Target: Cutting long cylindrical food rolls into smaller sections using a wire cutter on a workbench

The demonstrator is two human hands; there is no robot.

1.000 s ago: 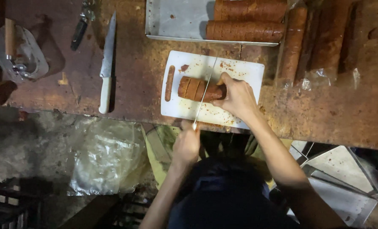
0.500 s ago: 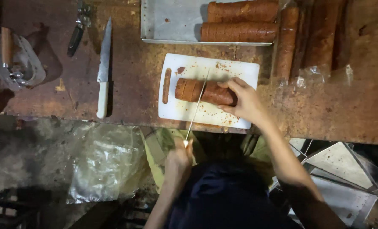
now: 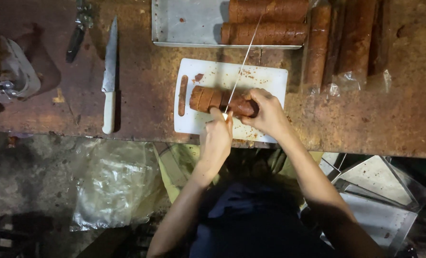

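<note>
Partly sliced, the reddish-brown roll (image 3: 222,101) lies on a white cutting board (image 3: 265,76); left hand (image 3: 216,138) grips the long knife (image 3: 243,62), right hand (image 3: 269,112) clamps the roll.

- The left hand (image 3: 216,138) is bare, with no glove, ring or wristband showing
- The right hand (image 3: 269,113) is bare as well, its wrist plain
- Both forearms are uncovered right down to the bottom edge of the view, with no sleeve or cuff anywhere along them
- Between the arms lies dark navy cloth (image 3: 251,224), the person's clothing seen from above; it looks plain, without pattern or print, and softly creased
- No watch, bracelet or tape can be made out on either arm
</note>
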